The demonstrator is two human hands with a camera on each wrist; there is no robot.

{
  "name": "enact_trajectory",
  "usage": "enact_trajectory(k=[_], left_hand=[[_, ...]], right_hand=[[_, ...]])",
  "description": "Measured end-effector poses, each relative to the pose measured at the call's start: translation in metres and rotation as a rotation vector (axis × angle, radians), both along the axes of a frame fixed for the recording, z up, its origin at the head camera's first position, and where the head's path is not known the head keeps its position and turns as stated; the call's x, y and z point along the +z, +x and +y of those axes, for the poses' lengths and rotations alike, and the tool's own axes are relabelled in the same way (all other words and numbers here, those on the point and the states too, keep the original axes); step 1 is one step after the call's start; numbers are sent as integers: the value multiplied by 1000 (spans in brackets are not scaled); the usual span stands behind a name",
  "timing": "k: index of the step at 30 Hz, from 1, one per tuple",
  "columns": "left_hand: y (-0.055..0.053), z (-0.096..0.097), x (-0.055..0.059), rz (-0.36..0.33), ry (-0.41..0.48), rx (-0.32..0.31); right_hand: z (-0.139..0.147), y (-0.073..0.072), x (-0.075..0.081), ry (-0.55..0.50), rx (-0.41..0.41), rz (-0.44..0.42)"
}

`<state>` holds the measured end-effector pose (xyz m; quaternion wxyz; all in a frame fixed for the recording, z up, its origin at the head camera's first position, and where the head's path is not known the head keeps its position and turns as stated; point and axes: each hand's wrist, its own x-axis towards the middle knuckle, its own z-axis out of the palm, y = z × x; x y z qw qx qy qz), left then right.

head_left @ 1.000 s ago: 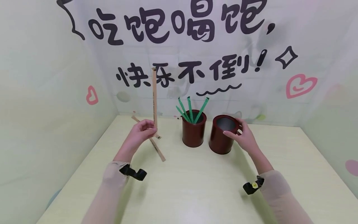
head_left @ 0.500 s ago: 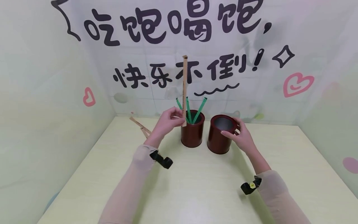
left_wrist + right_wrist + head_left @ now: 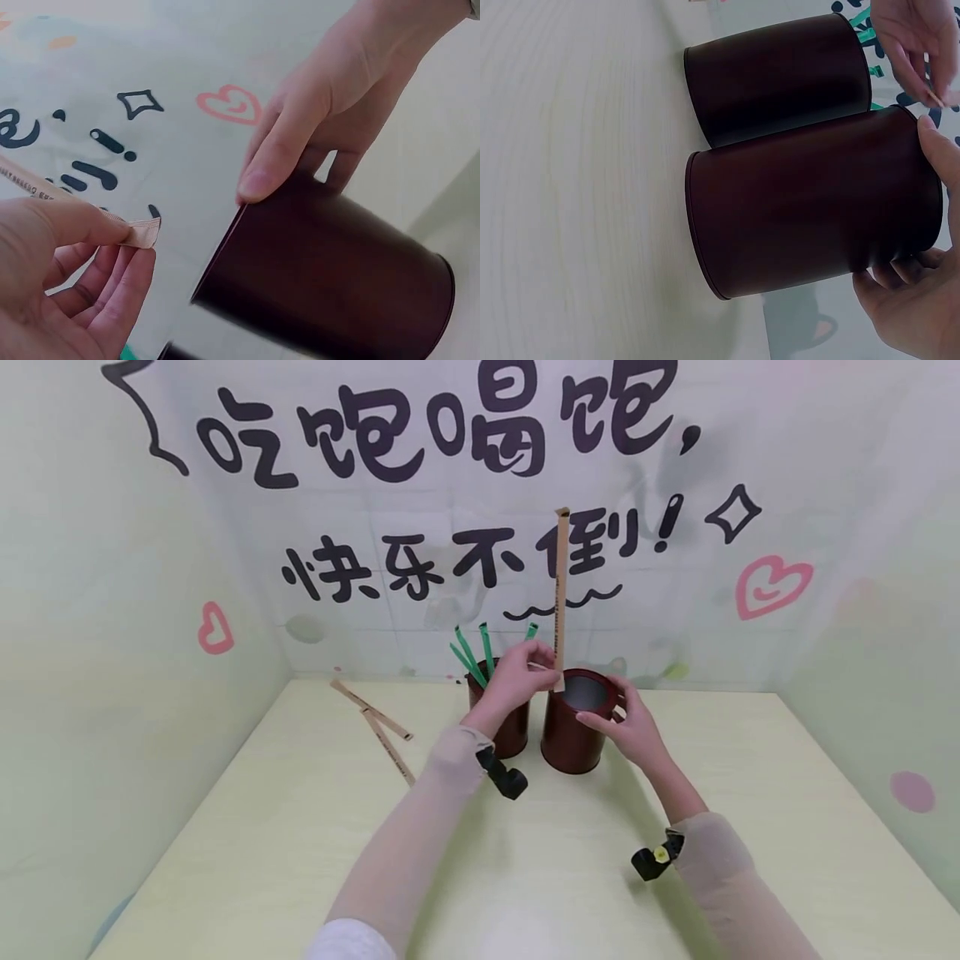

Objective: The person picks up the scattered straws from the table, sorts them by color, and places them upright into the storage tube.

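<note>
My left hand (image 3: 517, 677) pinches a slim tan paper-wrapped stick (image 3: 561, 593) near its lower end. The stick stands upright, its crimped bottom end at the left side of the rim of a dark red cylindrical canister (image 3: 572, 739). My right hand (image 3: 632, 724) grips that canister from the right, thumb at the front of the rim. No sticks show in the part of its inside that I can see. Left of it stands a second dark red canister (image 3: 516, 731), partly hidden by my left hand and holding several slim green sticks (image 3: 487, 647).
Two more tan sticks lie crossed or nearly touching on the pale table, the upper stick (image 3: 375, 710) and the lower stick (image 3: 388, 750), left of the canisters. A white printed cloth (image 3: 360, 643) hangs close behind, with side walls of the same kind.
My left hand has carried the tan stick rightward from the left of the table, past the green sticks, to the right canister. My right hand stays on its canister. The view has turned slightly right.
</note>
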<state>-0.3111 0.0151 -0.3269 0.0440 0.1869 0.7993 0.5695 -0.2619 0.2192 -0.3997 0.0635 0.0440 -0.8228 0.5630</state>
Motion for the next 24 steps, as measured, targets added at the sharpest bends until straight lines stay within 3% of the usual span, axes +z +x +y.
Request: enact_trajectory(k=[9,18,24], left_hand=[[-4,28,-3,47,-93,22],[-2,31,-5,37,-151,45],[1,26,5,63,-188,90]], right_hand=[[2,-2,-1,-5,10,6],[-2,-2,-1,5,7,15],[1,-1,0,4,3,10]])
